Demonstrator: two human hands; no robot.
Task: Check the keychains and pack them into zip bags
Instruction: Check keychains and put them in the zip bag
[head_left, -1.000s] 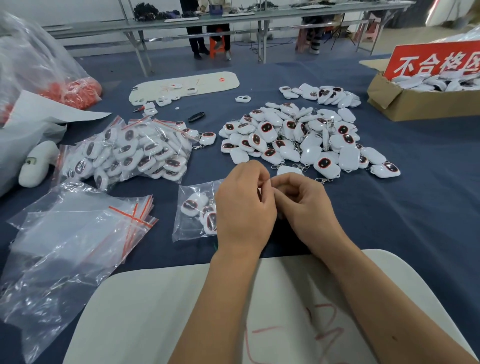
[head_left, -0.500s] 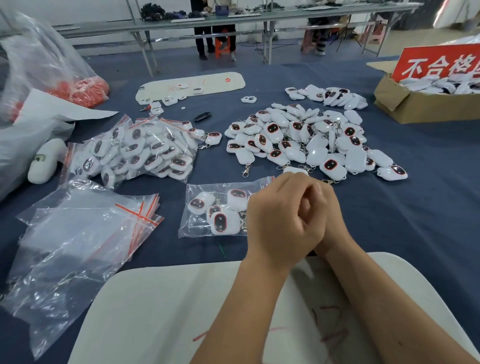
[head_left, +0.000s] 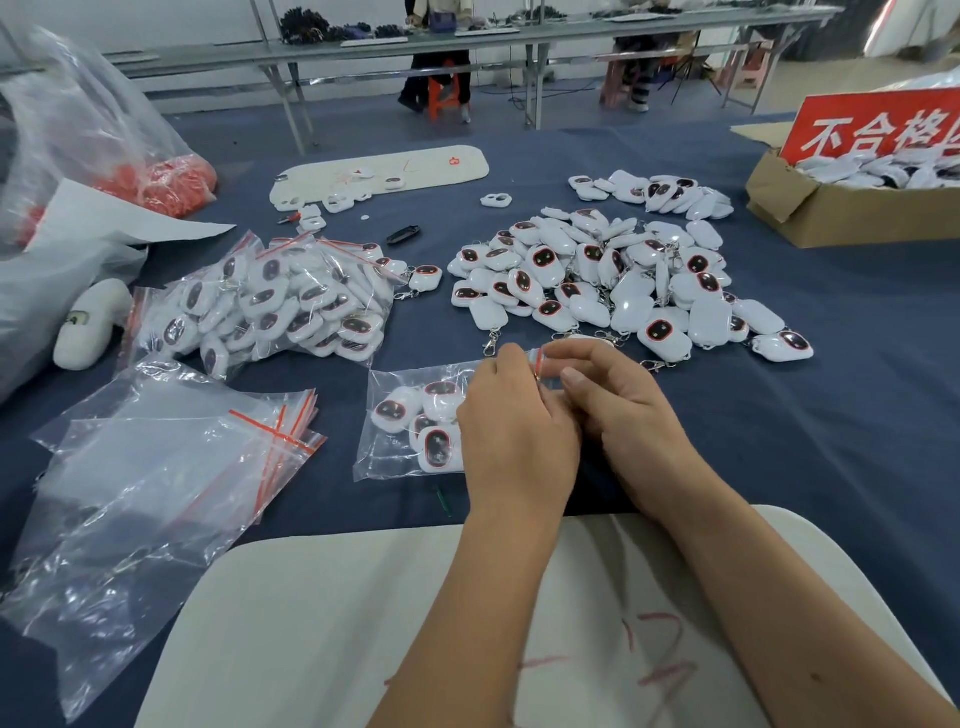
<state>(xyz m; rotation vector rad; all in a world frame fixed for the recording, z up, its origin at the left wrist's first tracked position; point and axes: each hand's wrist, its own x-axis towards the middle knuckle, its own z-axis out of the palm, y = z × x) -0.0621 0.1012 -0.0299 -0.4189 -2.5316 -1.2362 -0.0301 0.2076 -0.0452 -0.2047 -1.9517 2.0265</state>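
A small clear zip bag (head_left: 405, 415) with several white keychains inside lies on the blue cloth in front of me. My left hand (head_left: 514, 431) and my right hand (head_left: 618, 410) meet at the bag's right end and pinch its red zip strip (head_left: 540, 359) between fingertips. A large loose heap of white keychains (head_left: 613, 275) with dark faces lies just beyond my hands. Filled zip bags (head_left: 280, 301) are piled to the left. A stack of empty zip bags (head_left: 171, 457) with red strips lies at the near left.
A cardboard box (head_left: 852, 213) of keychains with a red sign stands at the far right. A white board (head_left: 467, 623) lies at the near edge under my forearms. A big plastic sack (head_left: 67, 156) sits far left. A long white pad (head_left: 384, 171) lies at the back.
My hands slid from the bag's middle to its right end, then opened from a tight clasp into a fingertip pinch on the red strip. More of the bag now shows.
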